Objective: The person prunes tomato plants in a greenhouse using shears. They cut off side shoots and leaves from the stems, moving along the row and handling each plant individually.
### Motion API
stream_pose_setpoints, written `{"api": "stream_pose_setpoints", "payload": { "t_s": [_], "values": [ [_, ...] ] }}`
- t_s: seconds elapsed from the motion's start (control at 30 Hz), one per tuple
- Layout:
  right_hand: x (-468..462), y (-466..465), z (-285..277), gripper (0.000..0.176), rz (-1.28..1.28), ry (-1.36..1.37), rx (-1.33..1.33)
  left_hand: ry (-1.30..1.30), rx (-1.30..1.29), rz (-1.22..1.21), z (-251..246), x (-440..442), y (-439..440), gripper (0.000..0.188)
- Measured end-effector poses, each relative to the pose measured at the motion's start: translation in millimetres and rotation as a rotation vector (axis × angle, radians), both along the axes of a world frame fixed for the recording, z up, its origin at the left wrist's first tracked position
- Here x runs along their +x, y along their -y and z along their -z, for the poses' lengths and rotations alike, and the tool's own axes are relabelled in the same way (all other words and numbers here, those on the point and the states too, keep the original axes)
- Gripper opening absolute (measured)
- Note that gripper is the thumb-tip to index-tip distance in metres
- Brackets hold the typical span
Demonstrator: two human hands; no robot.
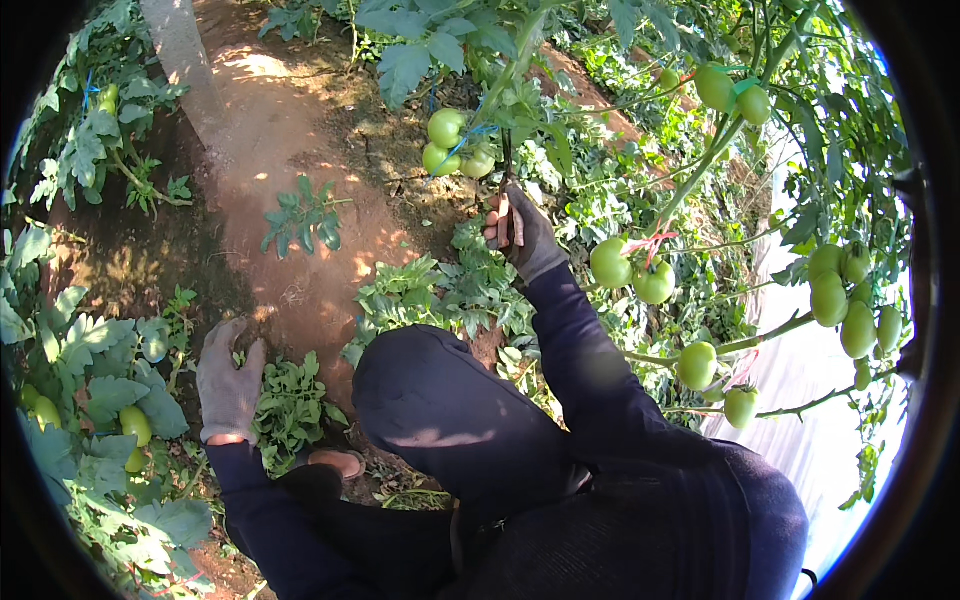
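My right hand (525, 229), in a grey glove with bare fingertips, grips the handles of dark-bladed scissors (508, 154). The blades point up among the leaves, just right of a cluster of green tomatoes (445, 129) on a stem with a blue tie (474, 136). Leaves partly cover the blade tips, so their contact with the plant cannot be told. My left hand (227, 381), gloved too, hangs with thumb and fingers apart above low green foliage (289, 409) and holds nothing. A cut-looking tomato leaf sprig (304, 217) lies on the soil between the hands.
Tomato stems (690, 180) with green fruit and red ties (651, 246) slant along my right side. Pale plastic sheeting (795, 420) lies beyond them. Leafy plants (112, 397) line the left. A grey post (182, 71) stands at the upper left beside the soil path (300, 300).
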State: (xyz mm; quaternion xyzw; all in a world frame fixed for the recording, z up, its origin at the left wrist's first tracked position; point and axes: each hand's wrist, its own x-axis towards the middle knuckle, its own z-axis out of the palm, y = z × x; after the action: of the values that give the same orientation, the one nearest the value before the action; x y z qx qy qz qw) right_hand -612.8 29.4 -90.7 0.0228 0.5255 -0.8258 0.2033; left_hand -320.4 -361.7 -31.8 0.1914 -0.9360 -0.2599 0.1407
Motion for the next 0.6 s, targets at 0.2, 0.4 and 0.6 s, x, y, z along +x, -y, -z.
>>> {"api": "stream_pose_setpoints", "payload": {
  "t_s": [0.2, 0.4, 0.6],
  "values": [
    [-44.5, -67.9, 111.9, 0.045, 0.606, 0.583, -0.155, -0.013, 0.039, 0.049, 9.3, -21.9, -5.0, 0.037],
    [58.3, -12.8, 85.2, 0.052, 0.069, 0.423, 0.276, 0.008, -0.006, -0.032, 2.8, -0.7, 3.4, 0.038],
    [85.2, 22.4, 1.9, 0.032, -0.230, -0.253, 0.506, -0.100, -0.042, -0.107, 7.9, 13.7, -5.0, 0.041]
  ]
}}
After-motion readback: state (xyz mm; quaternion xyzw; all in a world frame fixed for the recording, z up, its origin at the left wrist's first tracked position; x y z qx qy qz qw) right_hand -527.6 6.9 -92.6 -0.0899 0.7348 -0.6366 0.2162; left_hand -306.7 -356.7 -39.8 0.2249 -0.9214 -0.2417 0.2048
